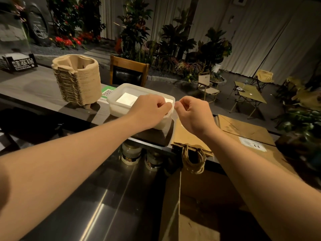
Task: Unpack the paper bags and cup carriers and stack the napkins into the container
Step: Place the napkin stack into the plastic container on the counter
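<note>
both of my arms reach forward over the counter (43,87). my left hand (149,110) sits at the near right corner of the translucent plastic container (118,108), fingers curled inward and pinched on a thin white edge there; i read this as a napkin, but the edge is too small and bright to be sure. my right hand (192,113) is just beside the left, outside the container's right wall, thumb and forefinger closed on the same thin white edge where it shows between the two hands. the remaining fingers of both hands are folded toward the palms.

inside the container, a flat white stack of napkins (126,99) lies on the floor of the box, to the far left of my left fingers and apart from them.

a stack of pulp cup carriers (76,79) stands upright on the counter, well to the left of the container. flat brown paper bags (246,131) lie on the counter to the right, partly under my right forearm, with twisted handles (192,160) hanging over the near edge.
</note>
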Action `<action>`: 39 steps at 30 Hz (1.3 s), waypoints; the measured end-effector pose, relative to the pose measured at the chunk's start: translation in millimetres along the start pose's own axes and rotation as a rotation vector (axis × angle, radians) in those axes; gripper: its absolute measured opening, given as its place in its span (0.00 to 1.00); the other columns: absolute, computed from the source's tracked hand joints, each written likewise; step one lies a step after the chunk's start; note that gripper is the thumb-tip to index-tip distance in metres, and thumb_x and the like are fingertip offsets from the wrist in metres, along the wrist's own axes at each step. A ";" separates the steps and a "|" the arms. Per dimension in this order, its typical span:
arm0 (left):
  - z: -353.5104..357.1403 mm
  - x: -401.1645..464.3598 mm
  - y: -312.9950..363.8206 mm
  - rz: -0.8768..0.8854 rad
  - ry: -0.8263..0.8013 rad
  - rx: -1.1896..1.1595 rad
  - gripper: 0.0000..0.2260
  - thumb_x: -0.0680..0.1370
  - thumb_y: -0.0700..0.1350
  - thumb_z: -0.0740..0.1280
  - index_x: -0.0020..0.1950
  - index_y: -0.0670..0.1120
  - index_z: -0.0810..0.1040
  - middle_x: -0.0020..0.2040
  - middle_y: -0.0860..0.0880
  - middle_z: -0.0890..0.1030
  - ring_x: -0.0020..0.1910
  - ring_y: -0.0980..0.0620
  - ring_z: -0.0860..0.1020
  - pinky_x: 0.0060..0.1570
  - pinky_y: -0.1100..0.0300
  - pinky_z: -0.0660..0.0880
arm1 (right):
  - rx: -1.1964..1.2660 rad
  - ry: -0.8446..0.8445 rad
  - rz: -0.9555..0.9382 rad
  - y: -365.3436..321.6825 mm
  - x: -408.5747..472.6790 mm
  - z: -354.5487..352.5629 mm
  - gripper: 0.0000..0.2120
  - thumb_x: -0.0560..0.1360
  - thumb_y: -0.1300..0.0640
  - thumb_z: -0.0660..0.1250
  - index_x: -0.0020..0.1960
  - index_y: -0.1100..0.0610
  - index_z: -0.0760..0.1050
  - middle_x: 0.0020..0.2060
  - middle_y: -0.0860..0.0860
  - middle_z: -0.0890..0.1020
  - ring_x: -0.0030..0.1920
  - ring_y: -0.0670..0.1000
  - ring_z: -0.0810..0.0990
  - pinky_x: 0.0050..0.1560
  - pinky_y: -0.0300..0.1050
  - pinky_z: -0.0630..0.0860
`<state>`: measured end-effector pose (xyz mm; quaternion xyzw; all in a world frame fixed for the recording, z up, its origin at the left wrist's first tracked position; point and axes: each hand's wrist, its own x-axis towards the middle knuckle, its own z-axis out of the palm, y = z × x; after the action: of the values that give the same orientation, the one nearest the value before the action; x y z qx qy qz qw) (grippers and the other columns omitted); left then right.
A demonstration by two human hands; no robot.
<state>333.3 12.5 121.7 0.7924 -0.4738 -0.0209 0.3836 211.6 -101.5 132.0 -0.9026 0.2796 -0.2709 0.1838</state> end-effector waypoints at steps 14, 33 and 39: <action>12.4 -137.3 66.4 0.039 -0.164 -0.147 0.23 0.85 0.55 0.59 0.36 0.45 0.78 0.31 0.54 0.76 0.32 0.58 0.73 0.41 0.55 0.71 | 0.169 0.016 -0.006 -5.7 -157.3 -45.2 0.18 0.85 0.47 0.59 0.47 0.55 0.82 0.36 0.50 0.83 0.37 0.51 0.80 0.39 0.53 0.78; 89.9 -372.0 29.1 -0.183 -0.342 -0.215 0.17 0.85 0.53 0.61 0.42 0.47 0.79 0.40 0.44 0.81 0.40 0.48 0.77 0.49 0.46 0.77 | -0.178 -0.051 -0.267 34.8 -395.2 -13.8 0.21 0.82 0.41 0.53 0.39 0.49 0.75 0.31 0.44 0.75 0.31 0.45 0.73 0.28 0.44 0.70; 145.0 -431.4 -17.6 -0.187 -0.307 -0.018 0.08 0.84 0.54 0.64 0.54 0.51 0.79 0.52 0.53 0.80 0.54 0.50 0.78 0.54 0.54 0.76 | -0.205 0.028 -0.410 64.7 -458.4 26.9 0.20 0.83 0.42 0.55 0.40 0.49 0.77 0.34 0.45 0.77 0.31 0.45 0.73 0.26 0.39 0.71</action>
<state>51.3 262.6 -134.1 0.8172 -0.4507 -0.1814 0.3101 -118.1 130.2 -97.5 -0.9507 0.1189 -0.2851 0.0285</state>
